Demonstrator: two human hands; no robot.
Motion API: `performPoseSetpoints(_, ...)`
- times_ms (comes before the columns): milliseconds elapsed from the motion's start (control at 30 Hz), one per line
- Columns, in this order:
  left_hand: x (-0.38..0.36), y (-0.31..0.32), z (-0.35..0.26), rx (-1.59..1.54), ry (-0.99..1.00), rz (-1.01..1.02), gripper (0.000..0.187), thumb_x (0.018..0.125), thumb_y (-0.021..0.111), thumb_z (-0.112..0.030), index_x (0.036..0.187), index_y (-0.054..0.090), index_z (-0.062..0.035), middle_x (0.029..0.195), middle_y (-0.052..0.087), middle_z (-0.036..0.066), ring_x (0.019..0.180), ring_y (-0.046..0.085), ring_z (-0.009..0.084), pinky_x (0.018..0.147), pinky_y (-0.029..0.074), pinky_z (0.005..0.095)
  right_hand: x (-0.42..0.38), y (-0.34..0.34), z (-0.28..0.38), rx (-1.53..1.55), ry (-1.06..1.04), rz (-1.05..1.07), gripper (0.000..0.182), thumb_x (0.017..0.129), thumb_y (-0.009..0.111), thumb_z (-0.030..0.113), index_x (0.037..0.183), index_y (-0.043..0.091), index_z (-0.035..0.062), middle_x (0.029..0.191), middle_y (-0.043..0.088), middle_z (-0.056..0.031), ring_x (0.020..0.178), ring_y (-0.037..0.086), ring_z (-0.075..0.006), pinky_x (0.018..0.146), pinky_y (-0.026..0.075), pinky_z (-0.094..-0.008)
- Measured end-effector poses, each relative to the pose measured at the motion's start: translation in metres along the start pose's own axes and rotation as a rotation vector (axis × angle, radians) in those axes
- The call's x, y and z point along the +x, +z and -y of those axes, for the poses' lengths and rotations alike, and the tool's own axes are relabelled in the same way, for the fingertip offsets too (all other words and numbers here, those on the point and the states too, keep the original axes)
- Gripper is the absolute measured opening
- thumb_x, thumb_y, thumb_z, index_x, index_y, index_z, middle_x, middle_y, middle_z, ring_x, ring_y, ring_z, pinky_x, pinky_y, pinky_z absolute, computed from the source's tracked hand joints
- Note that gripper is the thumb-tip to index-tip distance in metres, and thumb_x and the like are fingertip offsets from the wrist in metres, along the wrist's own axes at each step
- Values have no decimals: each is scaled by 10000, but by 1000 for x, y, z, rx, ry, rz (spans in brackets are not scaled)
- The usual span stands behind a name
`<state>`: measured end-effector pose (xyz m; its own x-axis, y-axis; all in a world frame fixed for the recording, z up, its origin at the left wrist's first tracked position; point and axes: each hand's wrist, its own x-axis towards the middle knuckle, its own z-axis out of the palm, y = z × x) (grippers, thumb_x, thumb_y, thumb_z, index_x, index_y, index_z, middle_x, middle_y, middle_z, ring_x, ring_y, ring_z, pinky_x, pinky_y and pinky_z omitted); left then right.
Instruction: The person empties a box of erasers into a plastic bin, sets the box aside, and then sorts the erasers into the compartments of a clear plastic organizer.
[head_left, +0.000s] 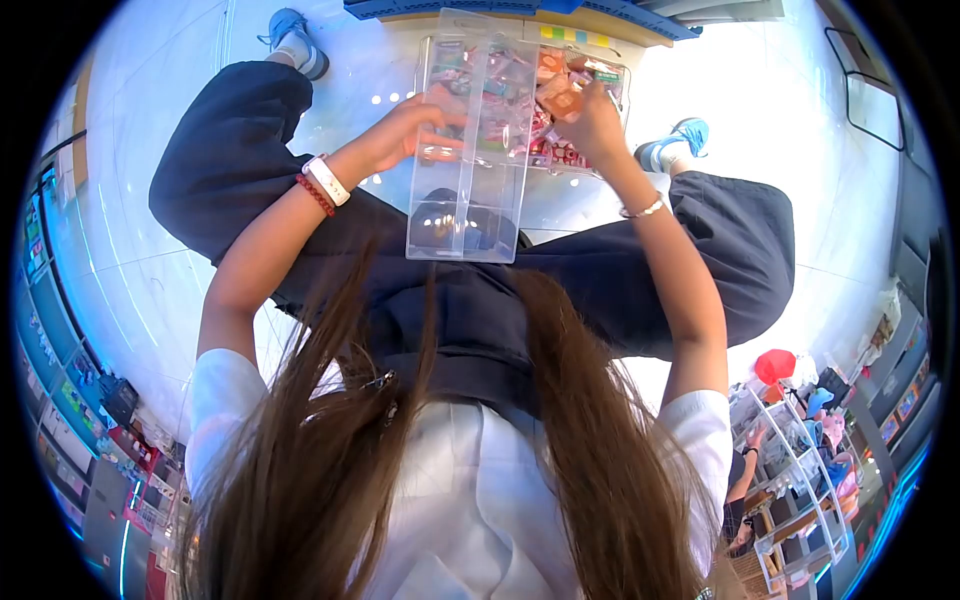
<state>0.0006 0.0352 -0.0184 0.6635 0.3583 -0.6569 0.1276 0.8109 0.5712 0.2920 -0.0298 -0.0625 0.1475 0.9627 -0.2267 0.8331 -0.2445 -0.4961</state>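
Glossy white floor [830,240], blue shelf edge [640,22], white rack [797,462], red object [775,366] near it

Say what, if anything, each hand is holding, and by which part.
The left hand holds the clear box by its left side. The right hand is at an orange packet; whether it holds it cannot be told.

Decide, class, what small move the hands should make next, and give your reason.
I'd suggest the right hand lift the orange packet clear of the tray. Its fingertips are already at that packet, among many others, while the left hand seems to steady the clear box, which overlaps part of the tray in view and could get in the way.
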Motion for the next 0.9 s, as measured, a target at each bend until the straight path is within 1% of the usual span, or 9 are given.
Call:
performPoseSetpoints(100, 3, -6, 3, -23, 4, -6, 578, 806, 491, -168, 1356, 347, -63, 1259, 506, 151, 1034, 597, 329, 840, 518, 417, -8, -47, 8, -41, -145, -141, 550, 650, 787, 220, 1024, 488, -53, 870, 597, -269, 849, 613, -398, 729, 506, -422)
performPoseSetpoints(167, 4, -9, 4, -61, 17, 65, 516, 829, 499, -121, 1303, 308, -56, 1251, 512, 171, 983, 612, 301, 828, 528, 432, -9, -77, 14, 71, -105, -57, 518, 675, 768, 148, 1089, 508, -23, 891, 613, -207, 869, 635, -310, 740, 524, -374)
performPoseSetpoints(233, 2, -7, 6, -17, 37, 46, 534, 827, 488, -146, 1330, 330, -63, 1263, 505, 161, 1002, 610, 304, 832, 522, 422, -14, -106, 20, 678, 120, 212, 531, 711, 721, 52, 1191, 497, 18, 967, 613, -141, 880, 634, -217, 768, 538, -320)
performPoseSetpoints(400, -2, 0, 3, 132, 63, 43, 551, 839, 468, -170, 1365, 333, -77, 1272, 499, 152, 1023, 612, 291, 841, 513, 408, -19, -135, 34, 866, 112, 261, 572, 722, 684, -56, 1246, 510, 92, 1150, 556, -151, 992, 603, -233, 824, 513, -299)
performPoseSetpoints(667, -2, 10, -2, 101, 111, 135, 497, 865, 492, -148, 1338, 345, -102, 1269, 506, 140, 1035, 598, 259, 902, 482, 388, -25, -118, 54, 677, -222, 119, 462, 785, 598, -66, 1225, 509, 44, 1167, 560, -61, 989, 580, -167, 845, 502, -281)
performPoseSetpoints(733, 0, 8, 1, 89, 108, 130, 498, 865, 491, -145, 1340, 348, -103, 1268, 507, 142, 1032, 600, 255, 910, 476, 388, -25, -110, 52, 633, -286, 128, 494, 765, 605, -55, 1216, 537, 134, 1143, 586, -79, 952, 613, -210, 785, 519, -305)
performPoseSetpoints(833, 1, 8, 1, 73, 105, 144, 504, 865, 491, -145, 1347, 347, -108, 1263, 508, 144, 1027, 601, 252, 914, 473, 391, -36, -106, 65, 465, -326, 60, 457, 786, 562, -49, 1208, 535, 126, 1110, 585, -122, 884, 619, -262, 738, 517, -319)
performPoseSetpoints(867, 2, 8, 1, 71, 108, 157, 509, 867, 491, -147, 1353, 343, -111, 1260, 508, 144, 1025, 602, 253, 909, 476, 393, -34, -102, 65, 318, -428, 21, 466, 803, 587, -31, 1236, 520, 127, 1145, 588, -92, 894, 603, -185, 756, 515, -287)
performPoseSetpoints(900, 4, 8, 2, 67, 104, 158, 509, 867, 491, -147, 1353, 343, -111, 1260, 508, 144, 1025, 602, 253, 909, 476, 393, -35, -100, 68, 319, -424, 24, 466, 803, 587, -31, 1236, 520, 127, 1145, 588, -92, 894, 603, -185, 756, 515, -287)
